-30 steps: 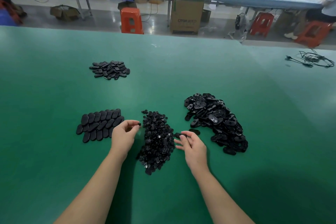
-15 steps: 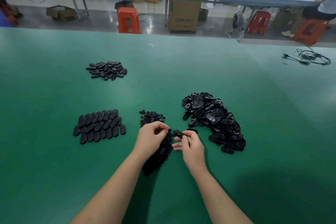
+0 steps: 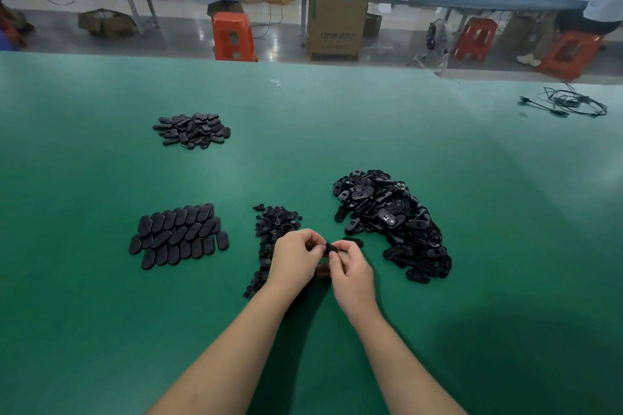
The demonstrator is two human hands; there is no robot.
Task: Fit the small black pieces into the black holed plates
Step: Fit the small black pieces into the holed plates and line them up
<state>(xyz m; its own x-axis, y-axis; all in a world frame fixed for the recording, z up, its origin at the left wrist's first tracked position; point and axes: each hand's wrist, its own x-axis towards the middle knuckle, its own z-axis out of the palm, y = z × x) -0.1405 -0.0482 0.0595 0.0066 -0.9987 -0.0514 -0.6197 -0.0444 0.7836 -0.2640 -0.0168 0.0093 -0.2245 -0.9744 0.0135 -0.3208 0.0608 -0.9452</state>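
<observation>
Both hands, left hand [image 3: 296,254] and right hand [image 3: 352,268], pinch one plate [image 3: 330,248].

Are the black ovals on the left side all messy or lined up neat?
Lined up neat. The near-left ovals lie flat in overlapping rows, unlike the loose heap of plates on the right.

I pinch one black oval plate [image 3: 331,249] between both my hands, above the heap of small black pieces [image 3: 273,229], with the loose plate pile [image 3: 392,221] just right.
</observation>
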